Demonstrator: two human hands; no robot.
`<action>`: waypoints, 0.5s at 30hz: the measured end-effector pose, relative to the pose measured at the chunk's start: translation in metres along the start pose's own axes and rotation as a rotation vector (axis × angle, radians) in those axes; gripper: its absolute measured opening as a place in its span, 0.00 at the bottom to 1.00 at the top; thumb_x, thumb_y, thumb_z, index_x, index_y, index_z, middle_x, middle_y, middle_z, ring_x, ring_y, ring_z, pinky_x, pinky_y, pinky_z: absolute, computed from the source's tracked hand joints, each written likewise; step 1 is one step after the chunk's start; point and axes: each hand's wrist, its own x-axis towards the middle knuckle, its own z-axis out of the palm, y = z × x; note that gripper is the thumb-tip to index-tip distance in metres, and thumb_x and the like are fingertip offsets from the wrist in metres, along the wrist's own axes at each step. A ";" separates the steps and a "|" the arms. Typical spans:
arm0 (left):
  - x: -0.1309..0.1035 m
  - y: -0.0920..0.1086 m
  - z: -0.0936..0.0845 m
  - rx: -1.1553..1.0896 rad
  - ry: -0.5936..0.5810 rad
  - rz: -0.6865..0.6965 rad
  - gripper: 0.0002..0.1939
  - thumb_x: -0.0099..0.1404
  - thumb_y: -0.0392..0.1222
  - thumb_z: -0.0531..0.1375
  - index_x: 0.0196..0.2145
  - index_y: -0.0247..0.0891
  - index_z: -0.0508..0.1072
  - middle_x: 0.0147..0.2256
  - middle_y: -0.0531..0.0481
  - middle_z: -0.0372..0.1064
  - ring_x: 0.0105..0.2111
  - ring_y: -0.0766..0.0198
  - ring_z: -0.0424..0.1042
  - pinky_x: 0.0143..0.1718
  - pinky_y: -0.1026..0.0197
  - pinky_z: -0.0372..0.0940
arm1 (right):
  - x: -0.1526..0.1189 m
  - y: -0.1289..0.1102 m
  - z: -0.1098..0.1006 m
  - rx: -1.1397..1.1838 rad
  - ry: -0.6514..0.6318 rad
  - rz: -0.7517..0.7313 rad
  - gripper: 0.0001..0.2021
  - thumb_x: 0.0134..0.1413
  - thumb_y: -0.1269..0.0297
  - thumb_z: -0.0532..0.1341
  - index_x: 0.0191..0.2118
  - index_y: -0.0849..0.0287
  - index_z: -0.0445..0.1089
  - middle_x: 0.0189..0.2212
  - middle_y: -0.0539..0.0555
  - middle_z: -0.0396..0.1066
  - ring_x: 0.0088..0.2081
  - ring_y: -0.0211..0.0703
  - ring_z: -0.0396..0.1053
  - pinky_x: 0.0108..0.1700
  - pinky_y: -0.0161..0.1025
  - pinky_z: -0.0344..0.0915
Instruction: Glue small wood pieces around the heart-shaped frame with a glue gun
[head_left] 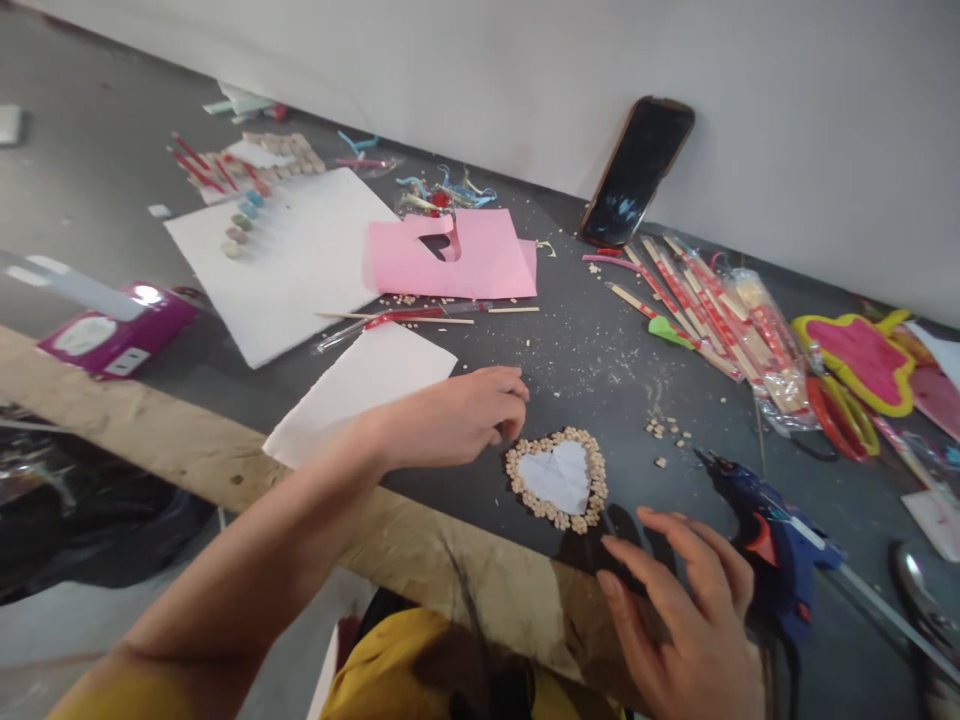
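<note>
A paper heart (556, 478) lies on the dark table, its white middle bordered all round by small beige pieces. Just above its left lobe is my left hand (476, 412), fingers loosely bent and nothing visible in them. I cannot tell whether its fingertips touch the border. My right hand (690, 610) is below and right of the heart, fingers spread and holding nothing. Close to its right side lies a blue glue gun (780, 540) with a glue stick in its back. Several loose beige bits (666, 430) are scattered above the gun's nozzle.
White sheets (300, 250) and cut pink paper (480, 255) lie left and behind. A phone (637, 170) leans against the wall. Packaged wooden sticks (712, 300), scissors (844, 415) and a yellow-edged pink shape (862, 360) are at right. A purple power socket (120, 330) stands left.
</note>
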 end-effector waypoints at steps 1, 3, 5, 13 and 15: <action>0.000 0.000 -0.001 -0.010 0.008 -0.004 0.11 0.61 0.24 0.53 0.32 0.37 0.71 0.51 0.48 0.66 0.58 0.59 0.61 0.57 0.56 0.59 | -0.001 0.000 0.000 0.002 -0.001 0.002 0.10 0.56 0.66 0.61 0.45 0.53 0.68 0.51 0.59 0.62 0.53 0.57 0.58 0.51 0.55 0.59; -0.001 0.004 -0.004 -0.014 0.045 -0.021 0.11 0.63 0.26 0.52 0.35 0.38 0.71 0.52 0.47 0.65 0.58 0.58 0.61 0.55 0.57 0.61 | -0.001 0.001 -0.002 -0.006 0.014 0.005 0.10 0.57 0.67 0.60 0.45 0.54 0.69 0.50 0.59 0.63 0.52 0.57 0.58 0.51 0.55 0.59; -0.003 0.012 -0.004 0.023 0.093 -0.025 0.10 0.65 0.28 0.53 0.38 0.38 0.70 0.54 0.46 0.64 0.60 0.57 0.59 0.56 0.56 0.61 | 0.000 0.005 -0.005 -0.017 0.050 0.008 0.10 0.57 0.68 0.59 0.45 0.55 0.68 0.48 0.60 0.64 0.50 0.55 0.60 0.50 0.54 0.60; -0.034 0.052 0.025 0.184 0.211 -0.062 0.10 0.65 0.32 0.57 0.44 0.39 0.69 0.57 0.42 0.59 0.66 0.49 0.45 0.63 0.44 0.55 | 0.000 0.020 -0.009 0.097 -0.024 0.088 0.12 0.62 0.66 0.53 0.50 0.55 0.65 0.44 0.56 0.71 0.42 0.41 0.73 0.42 0.37 0.71; -0.043 0.058 0.040 0.174 0.314 -0.074 0.11 0.66 0.30 0.54 0.44 0.39 0.69 0.56 0.43 0.60 0.66 0.50 0.45 0.63 0.43 0.56 | 0.004 0.023 -0.012 0.123 -0.058 0.087 0.12 0.62 0.66 0.53 0.50 0.54 0.65 0.45 0.55 0.71 0.42 0.41 0.74 0.42 0.37 0.72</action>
